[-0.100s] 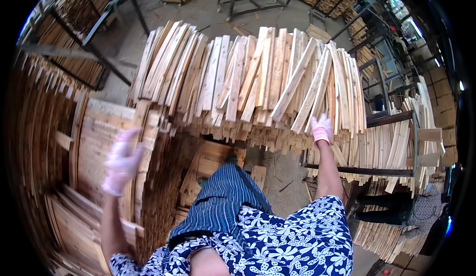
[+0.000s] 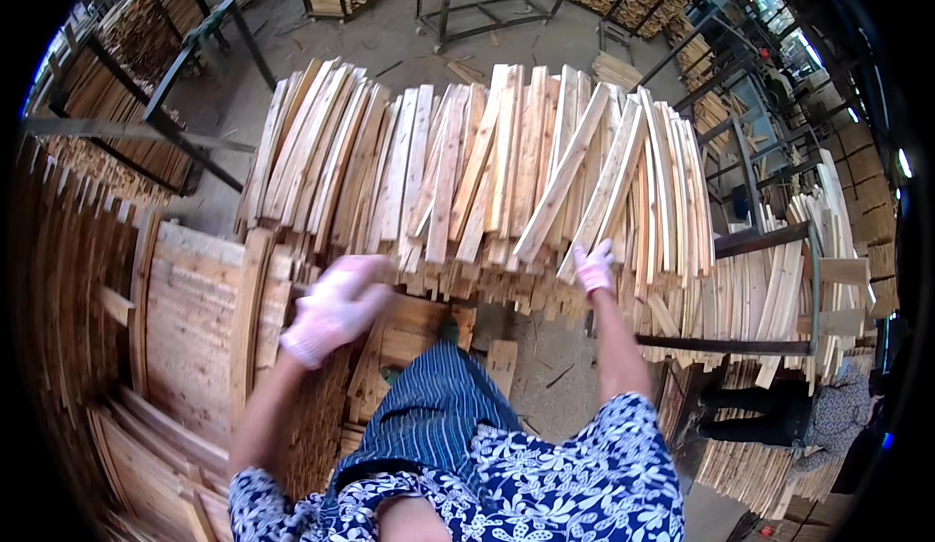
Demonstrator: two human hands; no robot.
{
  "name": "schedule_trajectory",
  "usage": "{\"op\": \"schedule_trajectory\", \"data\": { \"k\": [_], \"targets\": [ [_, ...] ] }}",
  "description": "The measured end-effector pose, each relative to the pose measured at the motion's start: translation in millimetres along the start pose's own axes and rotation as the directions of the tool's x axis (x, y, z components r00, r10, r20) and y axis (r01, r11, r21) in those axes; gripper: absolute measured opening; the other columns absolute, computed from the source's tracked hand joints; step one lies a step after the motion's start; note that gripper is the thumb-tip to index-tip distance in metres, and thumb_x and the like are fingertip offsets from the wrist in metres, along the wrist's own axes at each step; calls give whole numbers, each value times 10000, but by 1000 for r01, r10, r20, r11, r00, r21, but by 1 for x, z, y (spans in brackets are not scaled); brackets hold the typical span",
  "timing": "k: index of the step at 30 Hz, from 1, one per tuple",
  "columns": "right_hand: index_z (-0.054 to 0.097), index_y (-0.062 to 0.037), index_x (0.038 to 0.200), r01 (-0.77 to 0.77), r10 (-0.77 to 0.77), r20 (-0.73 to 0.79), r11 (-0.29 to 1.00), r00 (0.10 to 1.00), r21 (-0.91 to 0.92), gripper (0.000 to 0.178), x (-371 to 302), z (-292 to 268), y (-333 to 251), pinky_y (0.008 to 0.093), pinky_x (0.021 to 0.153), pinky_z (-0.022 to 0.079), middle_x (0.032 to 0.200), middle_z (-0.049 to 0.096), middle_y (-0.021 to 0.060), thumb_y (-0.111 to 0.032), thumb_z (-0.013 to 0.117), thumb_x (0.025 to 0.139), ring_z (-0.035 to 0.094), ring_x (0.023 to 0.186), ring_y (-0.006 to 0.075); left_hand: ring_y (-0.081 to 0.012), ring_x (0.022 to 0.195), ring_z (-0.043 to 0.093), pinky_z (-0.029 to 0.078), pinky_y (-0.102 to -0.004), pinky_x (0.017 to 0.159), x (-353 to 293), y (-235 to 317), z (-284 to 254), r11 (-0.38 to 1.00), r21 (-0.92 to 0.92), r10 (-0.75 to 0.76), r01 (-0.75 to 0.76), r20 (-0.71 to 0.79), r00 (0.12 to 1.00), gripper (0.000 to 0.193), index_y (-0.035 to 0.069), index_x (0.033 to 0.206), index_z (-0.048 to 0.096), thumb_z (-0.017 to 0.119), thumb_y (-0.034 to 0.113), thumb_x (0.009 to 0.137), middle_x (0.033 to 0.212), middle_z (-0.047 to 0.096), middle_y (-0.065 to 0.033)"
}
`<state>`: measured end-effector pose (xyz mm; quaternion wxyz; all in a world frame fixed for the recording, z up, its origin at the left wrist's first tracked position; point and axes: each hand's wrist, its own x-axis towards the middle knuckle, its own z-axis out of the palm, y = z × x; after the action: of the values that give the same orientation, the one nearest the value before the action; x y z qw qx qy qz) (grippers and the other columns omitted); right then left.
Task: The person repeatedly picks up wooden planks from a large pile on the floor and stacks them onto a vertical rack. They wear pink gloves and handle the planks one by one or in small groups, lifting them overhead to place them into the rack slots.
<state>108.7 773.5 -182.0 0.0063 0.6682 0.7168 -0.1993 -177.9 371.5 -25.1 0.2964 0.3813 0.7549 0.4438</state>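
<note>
Both my hands wear pale pinkish-white gloves. My right hand is at the near ends of the wooden strips, thumb and fingers apart, touching or very close to a slanted wooden strip. Whether it presses on that strip I cannot tell. My left hand hovers open with nothing in it, slightly blurred, just short of the left part of the stack. The stack of wooden strips lies in front of me, strips mostly pointing away; several on top lie crosswise at a slant.
On my left stand wooden panels with an upright board, beside more stacked wood. Metal racks stand beyond the stack. At right is a metal frame with more strips. A person in dark trousers is at the lower right.
My left hand has swung right and toward the stack from beside the panels. My right hand has shifted left along the strip ends, toward the slanted strip. The view has shifted slightly.
</note>
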Motion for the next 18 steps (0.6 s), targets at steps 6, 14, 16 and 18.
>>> {"op": "schedule_trajectory", "data": {
  "k": [6,14,16,18],
  "targets": [
    [35,-90,1638,42,-66,50,922,997,386,1097,5,15,2,508,1206,340,1635,105,365,-524,716,896,279,1480,521,-431,1475,321,302,-453,1212,220,-18,227,986,59,-162,157,86,983,951,4,1580,261,561,630,930,1582,306,-299],
    [140,-27,1617,99,-165,151,924,975,369,993,-21,23,-40,453,1163,381,1587,256,334,-272,749,871,386,1421,477,-472,1524,198,208,-518,1235,263,-23,330,914,153,-391,376,81,917,1053,-20,1597,195,618,633,888,1633,204,-327],
    [178,-6,1606,55,-162,97,737,982,673,992,-12,30,-27,432,1157,376,1567,299,304,-414,740,897,395,1418,434,-448,1427,402,353,-482,1176,268,-4,302,903,112,-427,414,159,890,946,-29,1562,283,615,579,917,1548,368,-323],
    [194,7,1603,-126,-68,185,505,980,854,1007,-11,18,-54,417,1164,348,1579,291,300,-575,659,926,374,1435,422,-455,1376,456,401,-488,1138,275,-26,298,883,94,-464,460,25,886,913,5,1555,318,622,584,916,1499,437,-299]
  ]
}}
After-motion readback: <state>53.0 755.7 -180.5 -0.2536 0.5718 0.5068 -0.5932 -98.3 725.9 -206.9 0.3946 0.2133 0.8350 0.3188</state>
